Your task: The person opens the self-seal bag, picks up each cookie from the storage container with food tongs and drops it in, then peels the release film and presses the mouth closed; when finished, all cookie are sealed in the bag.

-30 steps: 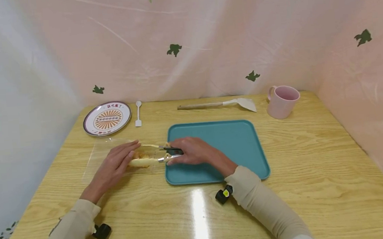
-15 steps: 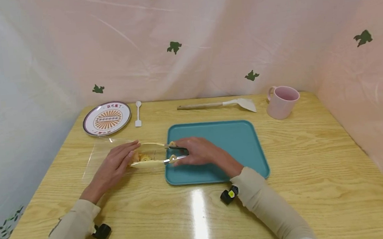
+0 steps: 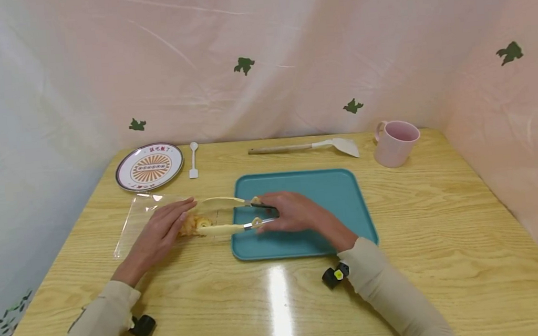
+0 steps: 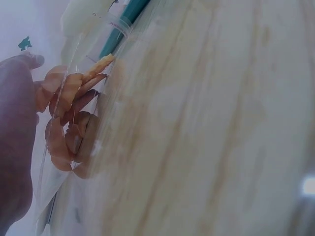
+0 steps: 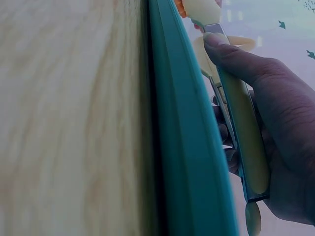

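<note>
A clear plastic bag (image 3: 128, 226) lies flat at the left of the table, with several curled orange-brown pieces (image 4: 69, 118) inside. My left hand (image 3: 162, 229) rests over the bag, its fingers fairly straight and close together. My right hand (image 3: 293, 211) grips a pair of tongs (image 5: 243, 128) by the handles, thumb along one side. The tongs' cream tips (image 3: 221, 229) stand apart and point left toward the pieces, around the bag's right end. Whether the tips touch any piece cannot be told.
A teal tray (image 3: 329, 210) lies under the right hand, its left edge near the bag. Behind are a patterned plate (image 3: 150, 167), a small white spoon (image 3: 194, 160), a spatula with a wooden handle (image 3: 282, 149) and a pink mug (image 3: 393, 150).
My right hand has drawn the tongs to the right, over the tray, and more of the pieces show between the tips. My left hand has stayed in place on the bag.
</note>
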`<state>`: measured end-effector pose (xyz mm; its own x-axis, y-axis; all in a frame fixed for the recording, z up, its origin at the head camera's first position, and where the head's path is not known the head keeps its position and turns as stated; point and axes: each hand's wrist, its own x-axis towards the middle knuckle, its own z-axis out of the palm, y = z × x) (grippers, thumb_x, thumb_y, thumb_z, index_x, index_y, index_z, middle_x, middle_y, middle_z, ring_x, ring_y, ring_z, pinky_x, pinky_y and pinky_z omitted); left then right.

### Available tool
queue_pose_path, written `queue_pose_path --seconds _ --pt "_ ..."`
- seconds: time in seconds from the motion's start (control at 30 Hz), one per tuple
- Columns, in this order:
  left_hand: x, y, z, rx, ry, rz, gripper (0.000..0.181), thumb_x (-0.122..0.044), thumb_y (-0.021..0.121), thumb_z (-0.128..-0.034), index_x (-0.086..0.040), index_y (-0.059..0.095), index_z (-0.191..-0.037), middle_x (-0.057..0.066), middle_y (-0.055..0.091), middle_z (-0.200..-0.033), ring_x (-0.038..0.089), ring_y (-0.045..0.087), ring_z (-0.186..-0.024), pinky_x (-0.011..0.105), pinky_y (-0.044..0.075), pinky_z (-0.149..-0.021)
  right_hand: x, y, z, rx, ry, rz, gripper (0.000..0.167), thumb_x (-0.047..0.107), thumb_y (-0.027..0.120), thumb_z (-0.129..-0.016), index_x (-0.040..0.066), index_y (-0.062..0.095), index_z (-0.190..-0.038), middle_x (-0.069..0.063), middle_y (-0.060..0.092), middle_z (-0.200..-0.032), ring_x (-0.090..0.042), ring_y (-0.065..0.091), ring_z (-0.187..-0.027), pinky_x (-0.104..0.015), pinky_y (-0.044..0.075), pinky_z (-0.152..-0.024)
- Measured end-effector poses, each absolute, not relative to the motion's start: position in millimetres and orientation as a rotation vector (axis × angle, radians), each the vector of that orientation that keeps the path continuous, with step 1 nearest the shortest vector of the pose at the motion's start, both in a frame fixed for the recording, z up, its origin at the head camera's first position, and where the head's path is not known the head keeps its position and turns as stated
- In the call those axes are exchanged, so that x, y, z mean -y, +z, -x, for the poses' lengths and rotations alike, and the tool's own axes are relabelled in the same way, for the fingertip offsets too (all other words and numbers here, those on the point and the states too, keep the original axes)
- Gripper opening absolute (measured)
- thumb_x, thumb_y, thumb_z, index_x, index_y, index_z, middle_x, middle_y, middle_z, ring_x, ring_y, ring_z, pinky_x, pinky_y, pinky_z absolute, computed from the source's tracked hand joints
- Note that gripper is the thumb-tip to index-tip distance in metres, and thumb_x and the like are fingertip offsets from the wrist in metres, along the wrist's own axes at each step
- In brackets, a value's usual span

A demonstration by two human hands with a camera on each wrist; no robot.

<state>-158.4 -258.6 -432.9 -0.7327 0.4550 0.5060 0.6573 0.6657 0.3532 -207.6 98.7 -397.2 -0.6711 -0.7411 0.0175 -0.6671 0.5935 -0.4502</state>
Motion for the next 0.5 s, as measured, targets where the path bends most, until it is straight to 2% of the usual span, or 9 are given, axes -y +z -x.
queue_pose_path --seconds 0.07,0.13,0.2,0.3,0.37,0.5 --pt "259 -433 158 2.518 -0.749 0.865 0.035 -0.003 0.052 -0.107 -0.003 0.061 -0.141 0.016 0.06 -0.144 0.04 0.053 -0.131 0.038 0.031 -0.118 -103 -397 207 -2.66 -0.647 1.179 0.079 0.049 0.077 -0.092 0.002 0.053 -0.15 -0.012 0.062 -0.141 -0.028 0.061 -0.124 -0.047 0.05 -0.101" --pt "259 -433 158 2.527 -0.753 0.859 0.036 -0.003 0.052 -0.1071 -0.004 0.061 -0.142 0.016 0.06 -0.145 0.041 0.053 -0.131 0.039 0.031 -0.118 -107 -398 206 -2.671 -0.661 1.185 0.076 0.05 0.077 -0.092 0.003 0.055 -0.148 -0.009 0.066 -0.131 -0.025 0.064 -0.115 -0.046 0.053 -0.096" --pt "259 -433 158 2.533 -0.754 0.853 0.036 -0.003 0.052 -0.1072 -0.004 0.061 -0.142 0.016 0.059 -0.145 0.041 0.053 -0.131 0.04 0.031 -0.118 -112 -399 206 -2.675 -0.686 1.19 0.067 0.05 0.078 -0.091 0.005 0.063 -0.139 -0.005 0.068 -0.116 -0.021 0.064 -0.1 -0.043 0.054 -0.085" --pt "259 -434 158 2.541 -0.76 0.847 0.036 -0.004 0.052 -0.1075 -0.005 0.061 -0.142 0.015 0.059 -0.146 0.04 0.052 -0.132 0.041 0.032 -0.118 -120 -399 205 -2.692 -0.723 1.203 0.05 0.049 0.079 -0.091 0.01 0.067 -0.119 0.001 0.062 -0.097 -0.015 0.056 -0.08 -0.037 0.048 -0.069" --pt "259 -434 158 2.545 -0.768 0.843 0.036 -0.003 0.052 -0.1075 -0.005 0.061 -0.142 0.015 0.059 -0.146 0.04 0.052 -0.132 0.042 0.032 -0.118 -126 -399 204 -2.704 -0.746 1.213 0.043 0.048 0.079 -0.09 0.012 0.065 -0.109 0.003 0.059 -0.091 -0.013 0.051 -0.073 -0.034 0.044 -0.064" --pt "259 -433 158 2.556 -0.774 0.835 0.036 -0.005 0.051 -0.1082 -0.006 0.061 -0.143 0.015 0.059 -0.146 0.039 0.051 -0.133 0.043 0.033 -0.117 -139 -398 200 -2.746 -0.764 1.199 0.042 0.046 0.081 -0.089 0.011 0.066 -0.108 0.003 0.06 -0.091 -0.011 0.049 -0.07 -0.033 0.044 -0.062"
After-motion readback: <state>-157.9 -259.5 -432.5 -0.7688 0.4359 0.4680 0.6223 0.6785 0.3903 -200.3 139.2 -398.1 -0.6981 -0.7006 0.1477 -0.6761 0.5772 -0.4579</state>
